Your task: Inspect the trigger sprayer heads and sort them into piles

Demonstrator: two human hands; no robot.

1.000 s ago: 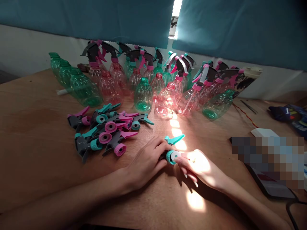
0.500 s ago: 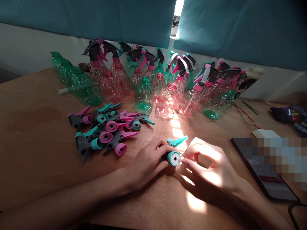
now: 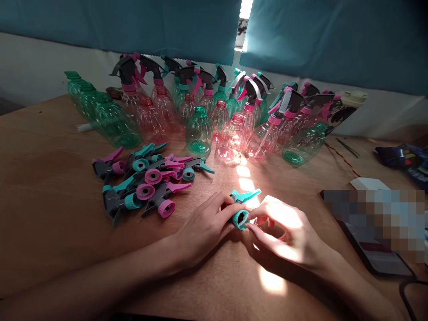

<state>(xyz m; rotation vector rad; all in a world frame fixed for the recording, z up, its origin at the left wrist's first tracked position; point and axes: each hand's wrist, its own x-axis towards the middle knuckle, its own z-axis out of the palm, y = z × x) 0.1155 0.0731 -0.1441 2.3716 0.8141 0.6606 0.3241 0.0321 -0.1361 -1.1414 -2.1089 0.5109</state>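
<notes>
My left hand (image 3: 207,223) is closed around a dark grey trigger sprayer head (image 3: 240,220) and rests with it on the table. The sprayer head's teal trigger points up and right, and its teal collar opens toward me. Inside the collar a thin white washer (image 3: 245,218) sits tilted, with the dark inside showing beside it. At the collar's right edge my right hand (image 3: 287,227) has thumb and forefinger pinched on the washer's rim; the fingertips partly cover it. To the left lies a pile of loose sprayer heads (image 3: 146,191) with pink and teal collars.
Clear pink and green bottles (image 3: 199,133) stand in rows at the back, several with sprayer heads on. Some green bottles (image 3: 115,122) lean at the left. A phone (image 3: 364,243), a white block (image 3: 371,183) and a dark blue packet (image 3: 401,158) lie at the right.
The white washer lay flat across the collar's mouth before; now it is tilted, and the dark inside shows. My right fingertips have shifted slightly left with the view.
</notes>
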